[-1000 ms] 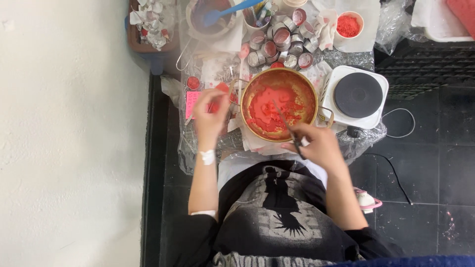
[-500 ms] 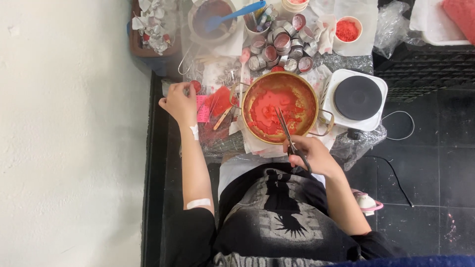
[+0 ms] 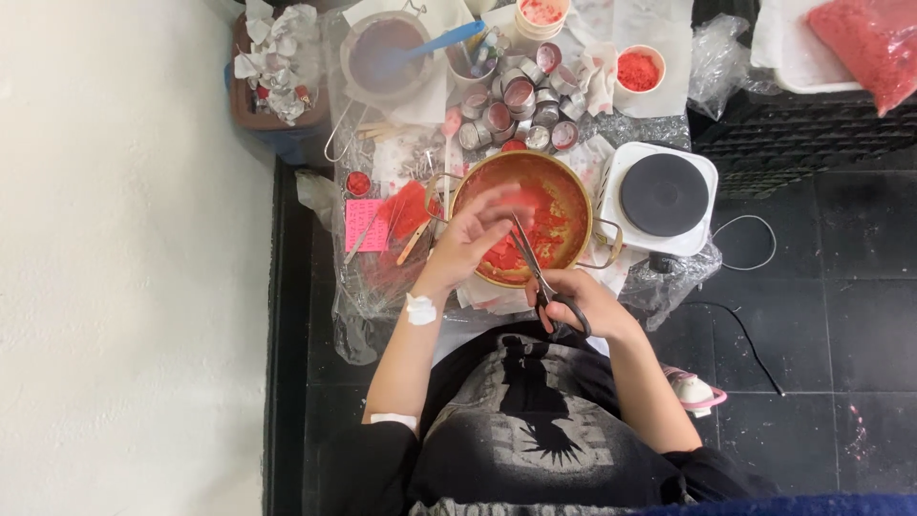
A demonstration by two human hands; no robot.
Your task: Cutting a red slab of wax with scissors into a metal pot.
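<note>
Swinging my left hand (image 3: 478,234) back from the pink mould (image 3: 366,225) over the copper pot (image 3: 564,186) of red wax, fingers blurred, grip unclear. Right hand (image 3: 583,306) is still gripping scissors (image 3: 540,277), blades over the pot.

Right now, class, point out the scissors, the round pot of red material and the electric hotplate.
scissors (image 3: 537,272): head view, on the blades near the pivot.
round pot (image 3: 565,177): head view, on its upper rim.
electric hotplate (image 3: 663,194): head view, on the dark round plate.

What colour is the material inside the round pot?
Red, inside the pot, seen from the head view.
</note>
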